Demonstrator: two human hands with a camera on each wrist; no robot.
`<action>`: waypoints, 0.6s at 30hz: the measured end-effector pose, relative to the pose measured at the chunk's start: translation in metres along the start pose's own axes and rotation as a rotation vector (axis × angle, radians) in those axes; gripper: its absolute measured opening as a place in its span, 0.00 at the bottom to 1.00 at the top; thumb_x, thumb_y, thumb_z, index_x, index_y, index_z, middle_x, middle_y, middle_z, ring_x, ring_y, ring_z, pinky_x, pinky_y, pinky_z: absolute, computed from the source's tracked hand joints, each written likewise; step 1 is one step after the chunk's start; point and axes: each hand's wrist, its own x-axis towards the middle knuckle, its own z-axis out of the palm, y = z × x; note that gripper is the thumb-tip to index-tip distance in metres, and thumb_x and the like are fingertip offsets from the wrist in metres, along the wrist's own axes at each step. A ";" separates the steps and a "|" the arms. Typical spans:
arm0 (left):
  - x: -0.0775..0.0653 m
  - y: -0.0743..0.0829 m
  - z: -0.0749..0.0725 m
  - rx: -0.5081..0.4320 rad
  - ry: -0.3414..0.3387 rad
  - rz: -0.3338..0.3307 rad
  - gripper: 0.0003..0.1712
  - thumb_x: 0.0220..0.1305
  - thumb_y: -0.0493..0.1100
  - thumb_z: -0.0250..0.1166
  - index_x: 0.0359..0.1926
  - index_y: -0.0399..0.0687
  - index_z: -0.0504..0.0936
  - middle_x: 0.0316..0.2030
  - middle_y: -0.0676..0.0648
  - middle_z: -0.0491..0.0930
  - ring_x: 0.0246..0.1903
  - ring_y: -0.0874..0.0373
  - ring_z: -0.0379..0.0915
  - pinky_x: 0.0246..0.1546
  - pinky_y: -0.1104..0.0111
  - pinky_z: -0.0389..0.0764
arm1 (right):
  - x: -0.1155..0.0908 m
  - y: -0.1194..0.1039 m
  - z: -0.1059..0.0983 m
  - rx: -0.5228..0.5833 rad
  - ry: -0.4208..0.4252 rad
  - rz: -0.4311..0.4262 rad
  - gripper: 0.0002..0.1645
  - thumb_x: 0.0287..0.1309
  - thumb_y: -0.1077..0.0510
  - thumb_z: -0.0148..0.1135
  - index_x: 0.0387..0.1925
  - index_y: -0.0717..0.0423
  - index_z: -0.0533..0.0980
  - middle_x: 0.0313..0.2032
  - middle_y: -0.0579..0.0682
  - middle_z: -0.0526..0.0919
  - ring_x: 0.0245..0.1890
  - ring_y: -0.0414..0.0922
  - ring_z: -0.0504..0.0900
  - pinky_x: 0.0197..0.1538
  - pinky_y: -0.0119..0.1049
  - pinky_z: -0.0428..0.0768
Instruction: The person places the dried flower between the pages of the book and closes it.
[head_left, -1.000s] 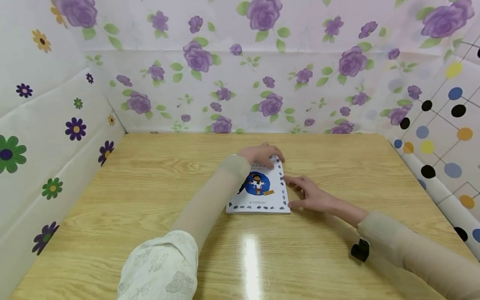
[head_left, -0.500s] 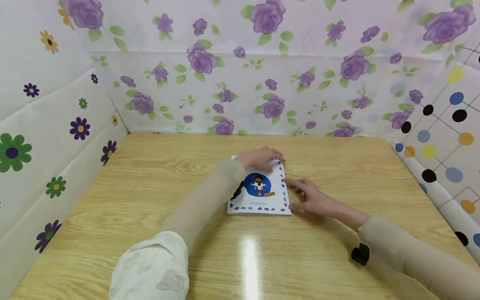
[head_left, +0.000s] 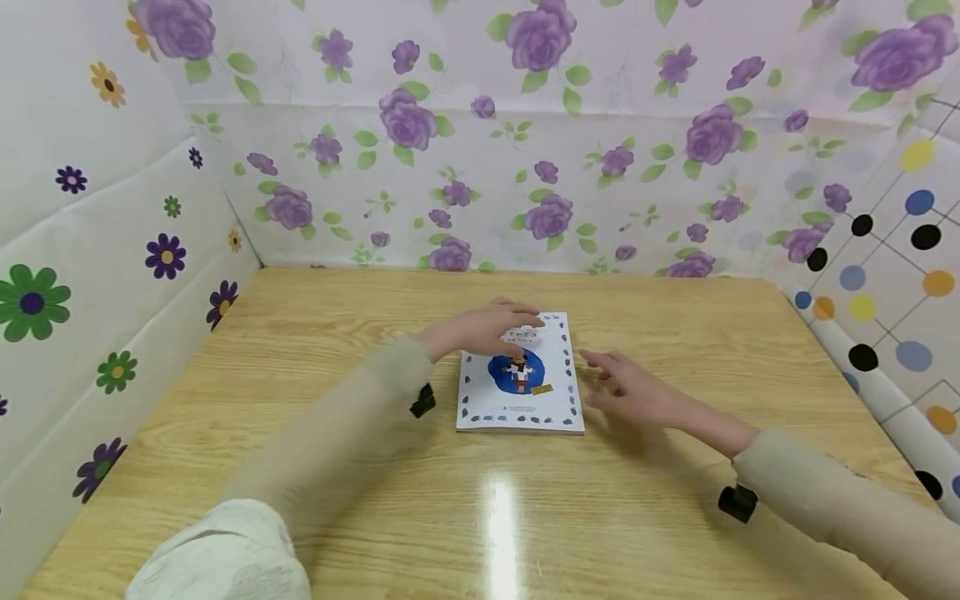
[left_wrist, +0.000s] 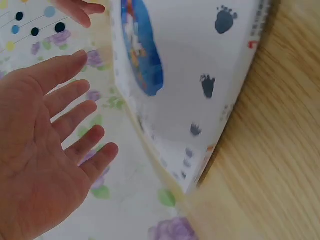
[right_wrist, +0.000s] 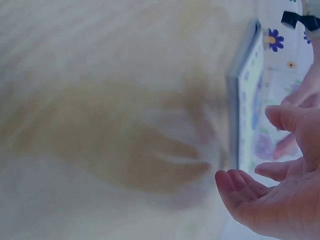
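A white book [head_left: 517, 408] with a footprint border and a blue round picture lies on the wooden table, its cover facing up. Over its upper left part is my left hand [head_left: 483, 327], fingers spread and pointing right. The left wrist view shows that hand [left_wrist: 47, 145] with straight, parted fingers and a bare palm, apart from the book [left_wrist: 185, 65]. Just off the book's right edge is my right hand [head_left: 633, 392], its fingers loosely bent with nothing between them. In the right wrist view, the fingers of this hand [right_wrist: 280, 195] are beside the book's edge [right_wrist: 235, 115].
The wooden table [head_left: 337, 358] reaches back to a wall cloth [head_left: 315, 200] with purple roses. A flowered cloth [head_left: 90, 250] covers the left side and a dotted one [head_left: 892, 267] the right. A black wrist camera [head_left: 738, 502] sits under the right forearm.
My left hand has come off the book's top right corner and moved left and nearer. My right hand has drawn slightly away from the right edge. The book lies where it was.
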 end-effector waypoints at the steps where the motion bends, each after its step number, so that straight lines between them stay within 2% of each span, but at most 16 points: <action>1: -0.007 -0.001 -0.002 0.001 0.022 0.009 0.35 0.72 0.49 0.60 0.75 0.51 0.60 0.77 0.43 0.52 0.77 0.43 0.44 0.76 0.50 0.56 | -0.001 -0.003 -0.005 -0.010 0.012 -0.004 0.42 0.69 0.50 0.58 0.75 0.60 0.54 0.65 0.69 0.66 0.60 0.62 0.72 0.54 0.52 0.79; 4: -0.032 -0.001 -0.012 -0.021 0.080 0.028 0.34 0.71 0.48 0.60 0.75 0.50 0.61 0.77 0.42 0.53 0.77 0.42 0.45 0.75 0.48 0.56 | -0.006 -0.011 -0.019 -0.056 0.063 -0.019 0.40 0.71 0.48 0.56 0.76 0.57 0.54 0.68 0.68 0.63 0.63 0.63 0.69 0.55 0.57 0.78; 8: -0.064 0.001 -0.023 0.025 0.143 0.029 0.34 0.72 0.50 0.60 0.75 0.55 0.61 0.77 0.42 0.52 0.78 0.41 0.41 0.75 0.46 0.53 | -0.012 -0.021 -0.037 -0.132 0.145 -0.051 0.42 0.70 0.42 0.54 0.77 0.50 0.53 0.72 0.65 0.59 0.69 0.64 0.63 0.60 0.64 0.72; 11: -0.086 0.004 -0.026 0.124 0.191 0.019 0.36 0.71 0.55 0.59 0.75 0.59 0.60 0.78 0.44 0.50 0.78 0.41 0.38 0.76 0.45 0.50 | -0.019 -0.025 -0.045 -0.194 0.203 -0.065 0.43 0.69 0.40 0.56 0.77 0.45 0.52 0.75 0.60 0.56 0.73 0.64 0.56 0.65 0.68 0.66; 15: -0.112 0.007 -0.022 0.270 0.234 0.024 0.37 0.70 0.60 0.58 0.76 0.61 0.59 0.78 0.45 0.49 0.78 0.42 0.37 0.77 0.45 0.46 | -0.029 -0.025 -0.050 -0.339 0.273 -0.093 0.45 0.65 0.38 0.60 0.77 0.37 0.52 0.77 0.54 0.52 0.73 0.64 0.55 0.64 0.69 0.66; 18: -0.131 0.007 -0.018 0.316 0.251 0.009 0.40 0.67 0.65 0.58 0.76 0.63 0.59 0.79 0.45 0.46 0.79 0.41 0.32 0.76 0.41 0.40 | -0.035 -0.023 -0.054 -0.460 0.306 -0.134 0.48 0.61 0.37 0.63 0.77 0.34 0.51 0.78 0.53 0.49 0.73 0.65 0.55 0.65 0.68 0.63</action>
